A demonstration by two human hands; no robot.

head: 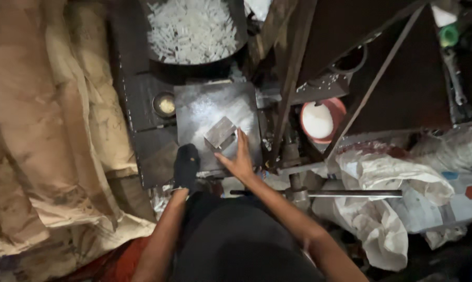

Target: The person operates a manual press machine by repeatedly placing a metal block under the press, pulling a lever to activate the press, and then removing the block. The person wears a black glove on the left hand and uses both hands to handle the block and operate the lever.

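**Block on the plate, pan well filled**

Our dark lap fills the near edge, both forearms reaching out from it. We rest the left hand point(185, 163), in a black glove, on the near edge of the steel plate point(204, 107), fingers curled over it and holding nothing. Our right hand point(239, 159) lies flat, fingers spread, touching the small metal block point(220, 132) mid-plate. Beyond, the pan point(236, 52) holds a heap of white pieces point(191, 28), so much output seems done; a red bowl point(336, 107) sits right.
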